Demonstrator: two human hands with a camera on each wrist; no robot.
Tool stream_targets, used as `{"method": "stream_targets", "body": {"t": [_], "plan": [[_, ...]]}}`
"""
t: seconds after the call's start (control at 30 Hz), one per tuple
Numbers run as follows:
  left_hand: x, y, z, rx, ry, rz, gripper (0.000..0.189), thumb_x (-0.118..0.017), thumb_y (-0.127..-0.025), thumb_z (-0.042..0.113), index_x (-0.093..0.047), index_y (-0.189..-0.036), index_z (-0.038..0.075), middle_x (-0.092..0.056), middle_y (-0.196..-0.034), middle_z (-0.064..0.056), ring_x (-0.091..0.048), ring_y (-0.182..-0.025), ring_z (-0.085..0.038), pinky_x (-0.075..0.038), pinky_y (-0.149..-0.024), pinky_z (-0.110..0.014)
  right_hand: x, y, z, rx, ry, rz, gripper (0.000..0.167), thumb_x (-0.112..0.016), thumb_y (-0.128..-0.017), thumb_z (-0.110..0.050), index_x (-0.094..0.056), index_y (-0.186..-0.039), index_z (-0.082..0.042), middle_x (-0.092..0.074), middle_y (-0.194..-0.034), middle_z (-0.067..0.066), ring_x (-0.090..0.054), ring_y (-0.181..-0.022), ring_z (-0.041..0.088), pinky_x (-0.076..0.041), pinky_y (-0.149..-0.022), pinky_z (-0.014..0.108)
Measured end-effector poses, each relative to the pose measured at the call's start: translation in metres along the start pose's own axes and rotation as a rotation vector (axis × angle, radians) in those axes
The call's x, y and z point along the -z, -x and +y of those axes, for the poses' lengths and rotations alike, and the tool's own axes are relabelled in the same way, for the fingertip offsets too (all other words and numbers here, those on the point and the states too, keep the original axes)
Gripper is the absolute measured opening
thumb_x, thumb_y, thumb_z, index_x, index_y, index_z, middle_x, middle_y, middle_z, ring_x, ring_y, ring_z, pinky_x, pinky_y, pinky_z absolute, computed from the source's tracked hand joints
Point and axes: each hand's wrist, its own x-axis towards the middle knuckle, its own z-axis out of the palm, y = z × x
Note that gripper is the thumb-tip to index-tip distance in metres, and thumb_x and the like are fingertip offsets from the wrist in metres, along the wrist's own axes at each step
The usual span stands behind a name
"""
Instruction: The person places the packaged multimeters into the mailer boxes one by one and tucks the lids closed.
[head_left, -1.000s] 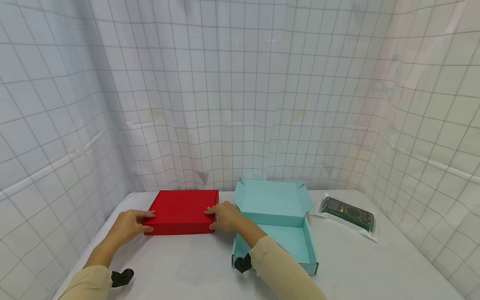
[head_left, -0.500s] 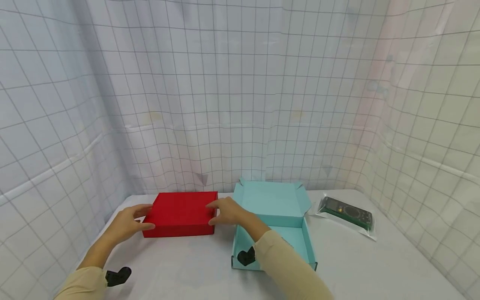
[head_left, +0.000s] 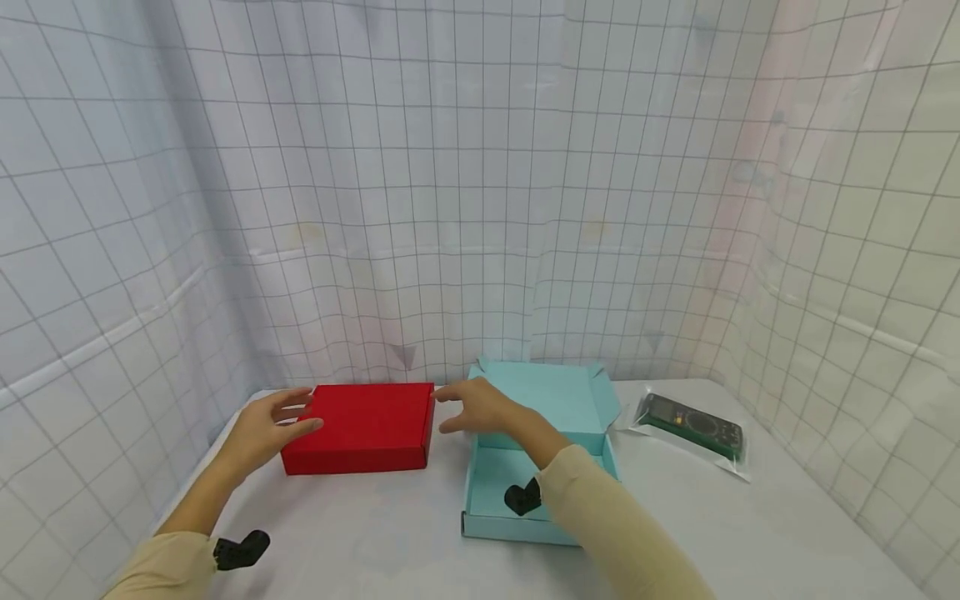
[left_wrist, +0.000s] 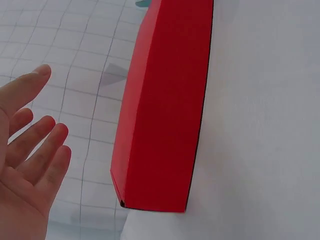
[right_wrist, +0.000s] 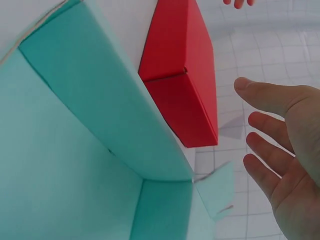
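A closed red box lies flat on the left half of the white table. My left hand hovers at its left end, fingers loosely spread and apart from it; in the left wrist view a gap shows between the hand and the red box. Past the box's right end my right hand hangs in the air, holding nothing. Below that hand stands a light-blue box with its lid folded back. The right wrist view shows its bare inside wall and my relaxed fingers.
A dark green multimeter in a clear plastic bag lies at the right of the table. White grid-patterned curtains close off the back and both sides.
Both hands have let go of the red box and lifted. The right hand has moved right, over the light-blue box; the left hand has risen slightly. The red box stays put.
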Motion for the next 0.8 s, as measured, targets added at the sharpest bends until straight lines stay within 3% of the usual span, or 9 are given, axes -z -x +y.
{"method": "stream_targets", "body": {"t": [0.13, 0.5, 0.8], "plan": [[-0.006, -0.003, 0.010, -0.045, 0.028, 0.011, 0.068, -0.077, -0.096, 0.030, -0.049, -0.148, -0.003, -0.056, -0.140, -0.030, -0.059, -0.122, -0.051, -0.061, -0.083, -0.042, 0.012, 0.007, 0.005, 0.008, 0.003, 0.013, 0.054, -0.079, -0.094, -0.025, -0.062, -0.144, -0.014, -0.065, -0.137, 0.001, -0.058, -0.127, 0.022, -0.055, -0.095, 0.033], [-0.025, -0.010, 0.042, -0.158, 0.067, -0.037, 0.059, -0.076, -0.096, 0.023, -0.053, -0.146, 0.000, -0.060, -0.138, -0.025, -0.063, -0.119, -0.047, -0.061, -0.085, -0.045, 0.039, 0.028, 0.030, 0.038, 0.002, 0.058, 0.050, -0.077, -0.095, -0.021, -0.063, -0.141, -0.007, -0.067, -0.135, 0.008, -0.060, -0.126, 0.025, -0.053, -0.100, 0.042], [-0.046, -0.009, 0.059, -0.182, 0.131, -0.067, 0.058, -0.076, -0.096, 0.021, -0.053, -0.145, 0.000, -0.060, -0.138, -0.023, -0.062, -0.119, -0.048, -0.060, -0.085, -0.042, 0.053, 0.051, 0.048, 0.018, -0.031, 0.067, 0.053, -0.077, -0.095, -0.019, -0.061, -0.144, -0.005, -0.064, -0.138, 0.012, -0.058, -0.129, 0.030, -0.052, -0.101, 0.046]]}}
